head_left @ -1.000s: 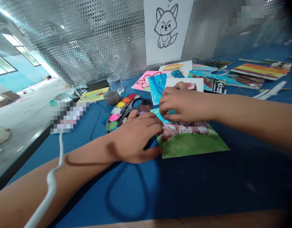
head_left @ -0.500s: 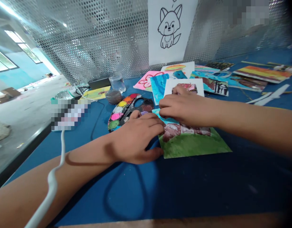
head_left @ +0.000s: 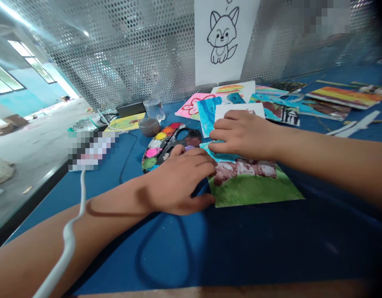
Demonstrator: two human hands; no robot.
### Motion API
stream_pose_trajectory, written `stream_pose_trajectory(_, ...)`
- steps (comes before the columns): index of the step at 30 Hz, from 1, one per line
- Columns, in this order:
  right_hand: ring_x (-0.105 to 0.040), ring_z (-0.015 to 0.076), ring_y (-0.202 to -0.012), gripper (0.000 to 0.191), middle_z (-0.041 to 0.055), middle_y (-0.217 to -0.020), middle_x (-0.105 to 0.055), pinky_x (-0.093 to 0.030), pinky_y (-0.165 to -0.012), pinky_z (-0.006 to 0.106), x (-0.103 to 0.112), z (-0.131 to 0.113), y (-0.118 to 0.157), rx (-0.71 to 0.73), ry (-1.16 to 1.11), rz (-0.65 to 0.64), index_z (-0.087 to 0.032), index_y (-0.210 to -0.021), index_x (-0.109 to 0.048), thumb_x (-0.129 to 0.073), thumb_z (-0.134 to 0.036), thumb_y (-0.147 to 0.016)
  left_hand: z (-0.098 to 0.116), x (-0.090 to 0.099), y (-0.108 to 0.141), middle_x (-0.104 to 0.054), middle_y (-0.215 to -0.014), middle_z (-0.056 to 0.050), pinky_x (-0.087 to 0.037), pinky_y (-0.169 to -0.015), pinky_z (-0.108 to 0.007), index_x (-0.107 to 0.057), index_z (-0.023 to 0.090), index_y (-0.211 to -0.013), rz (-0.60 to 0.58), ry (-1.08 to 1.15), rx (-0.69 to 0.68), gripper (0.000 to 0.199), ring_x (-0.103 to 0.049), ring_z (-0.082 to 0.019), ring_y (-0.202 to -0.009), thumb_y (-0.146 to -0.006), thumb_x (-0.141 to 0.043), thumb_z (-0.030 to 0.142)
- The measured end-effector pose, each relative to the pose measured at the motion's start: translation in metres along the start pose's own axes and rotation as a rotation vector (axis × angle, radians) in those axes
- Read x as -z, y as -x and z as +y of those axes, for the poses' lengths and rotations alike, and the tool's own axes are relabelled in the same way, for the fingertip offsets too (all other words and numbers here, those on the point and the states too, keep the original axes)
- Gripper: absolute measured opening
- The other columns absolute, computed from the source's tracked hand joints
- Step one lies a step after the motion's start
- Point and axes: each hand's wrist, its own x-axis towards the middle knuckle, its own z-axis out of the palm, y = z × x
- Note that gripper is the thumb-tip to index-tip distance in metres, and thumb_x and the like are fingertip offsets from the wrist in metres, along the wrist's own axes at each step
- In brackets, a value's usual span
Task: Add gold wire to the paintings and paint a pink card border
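Observation:
A painting [head_left: 255, 190] with green ground, a brownish-red and white band and a blue top lies on the blue table. At its left edge rests my left hand [head_left: 186, 180], thumb and fingers apart, with no object visible in it. My right hand [head_left: 237, 134] is over the painting's blue upper part, its fingers curled; whatever they may hold is hidden. Behind the right hand a white card [head_left: 223, 111] is partly covered. Beyond my left hand sits a black palette [head_left: 153, 142] with several paint colours.
A cup of murky water [head_left: 149, 127] and a clear cup [head_left: 154, 109] stand behind the palette. Several painted cards [head_left: 346, 97] lie at the back right. A fox drawing [head_left: 222, 70] hangs on the mesh. A white cable [head_left: 68, 236] crosses my left forearm.
My right hand has shifted slightly down, now covering most of the picture on the white card and showing more of the painting's band. My left hand stays in place.

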Motion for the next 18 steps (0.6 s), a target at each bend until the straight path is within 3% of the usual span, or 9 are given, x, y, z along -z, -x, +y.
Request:
stream_pose_trajectory(6, -0.053, 0.0195, -0.087, 0.033, 0.0048, -0.089, -0.07, -0.031, -0.078, 0.038, -0.008, -0.007, 0.005, -0.07, 0.001, 0.048, -0.026, -0.102, -0.071, -0.041, -0.013, -0.098, 0.0, 0.0, 0.0, -0.067, -0.119, -0.01, -0.031, -0.084, -0.043, -0.062, 0.017, -0.105, -0.003, -0.008, 0.01, 0.028, -0.055, -0.031, -0.119, -0.087, -0.063, 0.037)
stream_pose_trajectory(9, -0.055, 0.0202, -0.084, 0.029, 0.0062, -0.084, -0.071, -0.031, -0.076, 0.037, -0.016, -0.004, 0.01, -0.128, -0.051, 0.006, -0.024, -0.106, -0.071, -0.043, -0.02, -0.1, 0.0, -0.001, 0.0, -0.067, -0.123, -0.01, -0.03, -0.085, -0.043, -0.061, 0.017, -0.105, -0.001, -0.008, 0.002, 0.028, -0.054, -0.03, -0.121, -0.087, -0.063, 0.039)
stream_pose_trajectory(13, -0.059, 0.0248, -0.095, 0.032, 0.0084, -0.093, -0.074, -0.034, -0.079, 0.037, -0.021, 0.001, 0.012, -0.202, -0.16, 0.001, -0.021, -0.11, -0.07, -0.046, -0.039, -0.102, -0.001, -0.001, 0.0, -0.067, -0.126, -0.01, -0.03, -0.087, -0.044, -0.061, 0.017, -0.105, -0.001, -0.004, -0.001, 0.026, -0.054, -0.03, -0.122, -0.088, -0.062, 0.037)
stream_pose_trajectory(18, -0.06, 0.0267, -0.1, 0.041, 0.0114, -0.101, -0.073, -0.039, -0.084, 0.038, -0.022, 0.006, 0.016, -0.26, -0.276, -0.013, -0.021, -0.118, -0.072, -0.041, -0.043, -0.101, 0.0, -0.001, 0.0, -0.067, -0.126, -0.009, -0.03, -0.087, -0.043, -0.062, 0.018, -0.105, 0.007, -0.001, -0.006, 0.026, -0.054, -0.029, -0.121, -0.088, -0.064, 0.037)
